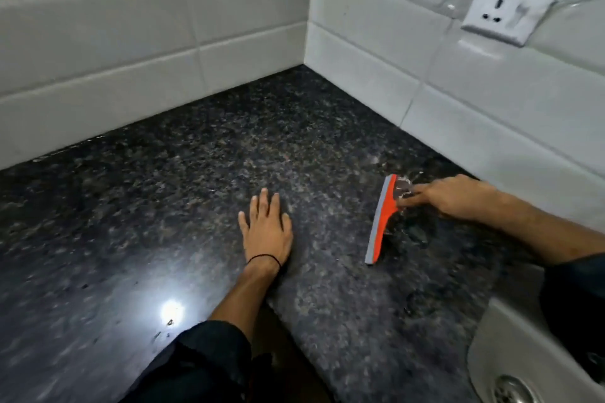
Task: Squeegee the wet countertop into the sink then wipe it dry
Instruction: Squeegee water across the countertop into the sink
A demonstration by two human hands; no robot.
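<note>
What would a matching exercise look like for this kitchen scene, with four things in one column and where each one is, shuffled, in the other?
Things
1. orange squeegee with grey blade
2. white wall socket
3. round metal sink drain
4. thin black wrist band

Places
A. bottom right corner
B. on the left hand's wrist
C. on the speckled granite countertop, held by the right hand
D. on the right tiled wall

Pairs: 1-C, 2-D, 3-A, 4-B

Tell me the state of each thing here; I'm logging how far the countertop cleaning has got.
Countertop: glossy, with water beside the squeegee.
Squeegee: blade edge down on the counter, held by the right hand.
Right hand: gripping the squeegee handle.
Left hand: flat on the counter, palm down, holding nothing.
Sink: only a corner and the drain show.
Wall socket: nothing plugged in.
</note>
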